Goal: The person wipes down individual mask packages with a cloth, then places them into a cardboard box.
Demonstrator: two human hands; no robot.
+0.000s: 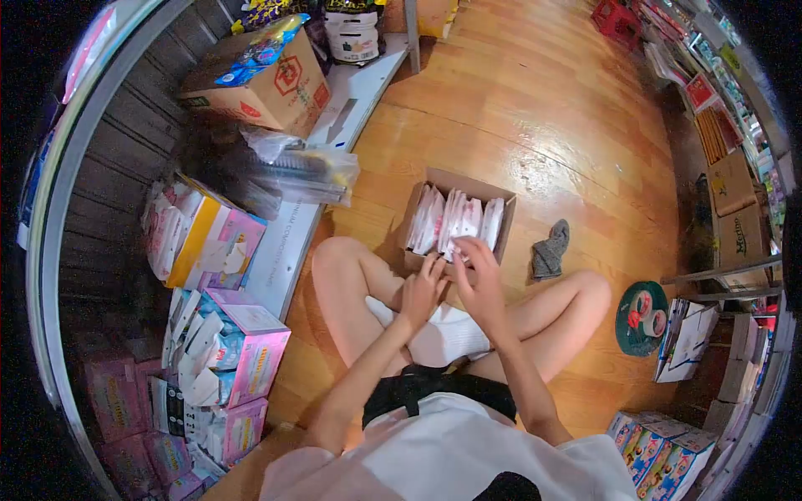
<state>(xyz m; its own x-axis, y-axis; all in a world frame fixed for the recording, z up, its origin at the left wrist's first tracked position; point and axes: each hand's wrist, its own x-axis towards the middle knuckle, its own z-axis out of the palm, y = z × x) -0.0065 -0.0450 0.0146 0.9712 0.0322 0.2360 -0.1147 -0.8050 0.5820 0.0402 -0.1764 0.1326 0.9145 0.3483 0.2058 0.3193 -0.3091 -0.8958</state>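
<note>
A small open cardboard box (511,209) stands on the floor before my crossed legs. Upright rows of thin white-and-pink packets (459,215) fill it. My left hand (423,292) is at the box's near edge, its bent fingers closed on the rim by the front packets. Over the near right part of the box is my right hand (479,280), with thumb and fingers apart and fingertips touching the packets. The near wall of the box is partly hidden behind both hands.
A grey sock (550,250) lies right of the box. Farther right is a green round tray (626,321) with tape rolls. On the left, a low shelf (288,242) bears opened pink cartons (259,346) of packets and a brown carton (280,92). Stocked shelves line the right side.
</note>
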